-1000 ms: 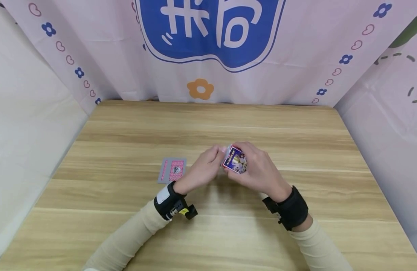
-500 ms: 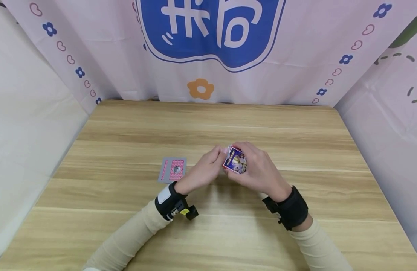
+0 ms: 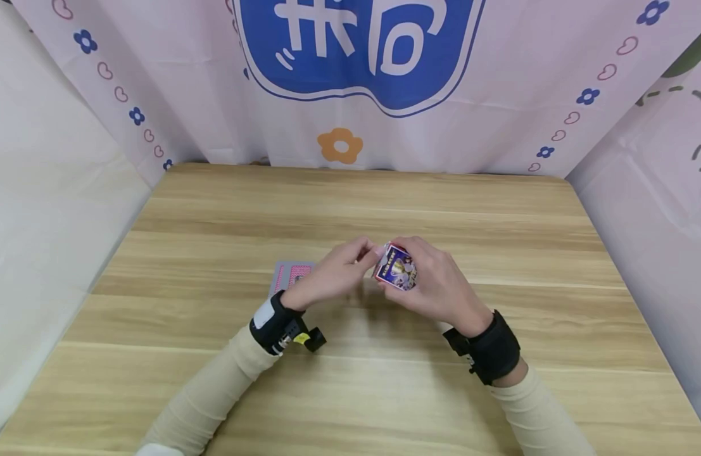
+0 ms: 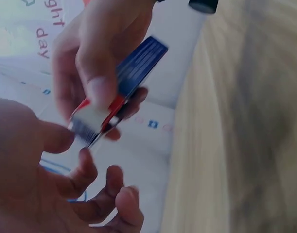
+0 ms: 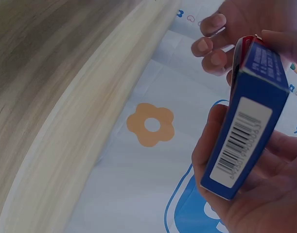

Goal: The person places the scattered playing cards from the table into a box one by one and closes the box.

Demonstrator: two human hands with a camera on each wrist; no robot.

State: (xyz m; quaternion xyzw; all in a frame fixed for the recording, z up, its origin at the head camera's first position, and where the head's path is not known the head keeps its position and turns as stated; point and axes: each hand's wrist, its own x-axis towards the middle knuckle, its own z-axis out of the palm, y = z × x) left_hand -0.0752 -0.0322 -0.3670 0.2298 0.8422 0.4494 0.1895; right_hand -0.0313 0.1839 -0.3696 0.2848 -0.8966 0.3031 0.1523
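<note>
My right hand [image 3: 438, 282] grips a small blue playing-card box [image 3: 398, 269] above the middle of the table, its end tilted toward my left hand [image 3: 333, 275]. In the left wrist view, my left thumb and index fingertip pinch the red-and-white end of the box, while the other left fingers curl loosely off it. The right wrist view has the barcode side of the box facing the camera, with my right fingers behind and below it. Face-down playing cards [image 3: 296, 271] with pink backs and grey borders lie on the table, partly covered by my left hand.
A wood-grain table [image 3: 470, 215] spans the work area. Behind it hangs a pale printed cloth [image 3: 270, 139] with a blue emblem and an orange flower. White cloth sides stand at left and right. Black camera straps [image 3: 489, 351] wrap both wrists.
My left wrist has shifted slightly left and up, covering more of the cards. Its fingers have opened a little at the box end. My right hand keeps its hold on the box.
</note>
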